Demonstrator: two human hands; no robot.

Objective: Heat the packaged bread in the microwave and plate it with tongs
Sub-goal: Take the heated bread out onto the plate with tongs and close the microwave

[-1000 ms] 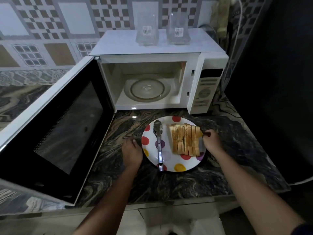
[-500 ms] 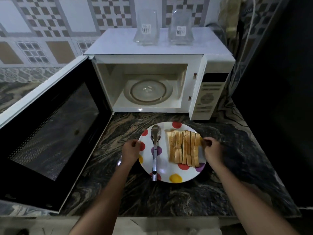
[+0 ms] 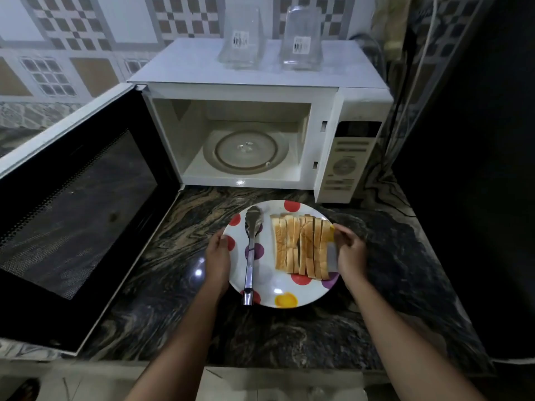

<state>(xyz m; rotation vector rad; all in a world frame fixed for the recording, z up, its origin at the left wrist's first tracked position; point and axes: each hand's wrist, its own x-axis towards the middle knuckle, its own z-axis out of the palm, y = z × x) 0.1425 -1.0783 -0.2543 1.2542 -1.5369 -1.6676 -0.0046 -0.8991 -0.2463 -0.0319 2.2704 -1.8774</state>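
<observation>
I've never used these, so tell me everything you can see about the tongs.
The tongs are shiny metal, arms closed with a ring around the middle. They lie on the left half of the polka-dot plate, head toward the open microwave, handle end jutting over the near rim. Only the plate touches them; the left hand grips the rim beside them.

Left hand and right hand grip opposite edges of the plate carrying bread and tongs, before the open microwave.
</observation>
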